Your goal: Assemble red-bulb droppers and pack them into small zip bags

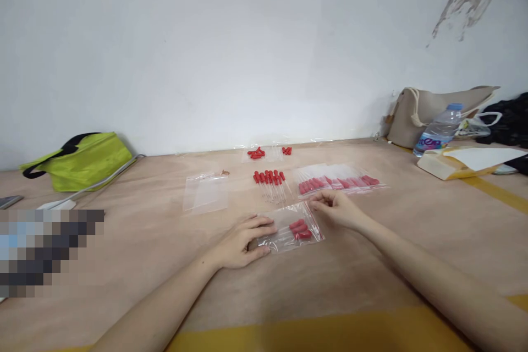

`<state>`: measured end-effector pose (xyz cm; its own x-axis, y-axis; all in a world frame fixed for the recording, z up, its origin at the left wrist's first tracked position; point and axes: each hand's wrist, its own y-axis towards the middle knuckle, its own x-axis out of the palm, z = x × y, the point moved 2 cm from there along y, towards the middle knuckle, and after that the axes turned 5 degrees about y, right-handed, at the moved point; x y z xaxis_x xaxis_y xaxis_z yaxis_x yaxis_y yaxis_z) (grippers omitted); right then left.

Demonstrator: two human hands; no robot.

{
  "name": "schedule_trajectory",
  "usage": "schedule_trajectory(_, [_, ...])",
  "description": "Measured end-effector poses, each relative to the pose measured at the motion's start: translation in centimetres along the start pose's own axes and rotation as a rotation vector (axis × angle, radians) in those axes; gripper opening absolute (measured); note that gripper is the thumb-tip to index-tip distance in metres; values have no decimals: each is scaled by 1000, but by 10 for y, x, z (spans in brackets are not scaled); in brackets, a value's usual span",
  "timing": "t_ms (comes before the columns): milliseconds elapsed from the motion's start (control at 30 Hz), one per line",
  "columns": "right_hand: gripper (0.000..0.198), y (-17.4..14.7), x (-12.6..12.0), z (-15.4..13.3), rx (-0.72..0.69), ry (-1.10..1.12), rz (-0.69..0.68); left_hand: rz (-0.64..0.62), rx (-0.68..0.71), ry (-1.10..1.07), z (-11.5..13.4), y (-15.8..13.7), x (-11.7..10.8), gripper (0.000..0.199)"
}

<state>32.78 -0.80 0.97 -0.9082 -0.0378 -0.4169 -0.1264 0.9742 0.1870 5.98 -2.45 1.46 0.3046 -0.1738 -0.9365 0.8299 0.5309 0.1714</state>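
Observation:
A clear zip bag [282, 239] lies flat in front of me, with several glass droppers inside whose red rubber bulbs [301, 229] point toward the red-edged seal. My left hand [246, 239] rests on the bag's left end, thumb and fingers apart. At the far corner of the sealed end, my right hand [335, 208] pinches the bag's edge between thumb and fingertips. Just beyond it is a loose pile of red-bulbed droppers [270, 179]. Filled zip bags [338, 179] overlap in a row behind my right hand. Bare bags [206, 192] lie farther left.
Loose red bulbs [256, 152] sit on plastic near the wall. A lime-green bag [88, 162] and a white cable stand left, by a blurred-out patch. At right are a water bottle [439, 131], a beige bag [429, 113] and an envelope [445, 164].

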Motion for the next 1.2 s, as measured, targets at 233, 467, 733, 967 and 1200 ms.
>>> schedule_trajectory(233, [29,62,27,-25,119,-549,128,1,9,-13,1,0,-1,42])
schedule_trajectory(467, [39,107,65,-17,305,-598,106,-25,12,-6,0,0,-1,40])
schedule_trajectory(733, [52,82,24,-25,160,-481,176,-36,3,15,0,-1,-1,40])
schedule_trajectory(967, [67,16,-12,15,61,273,451,-28,-1,13,-2,0,0,40])
schedule_trajectory(1200, [63,0,10,17,77,550,471,-47,-22,17,-2,0,1,41])
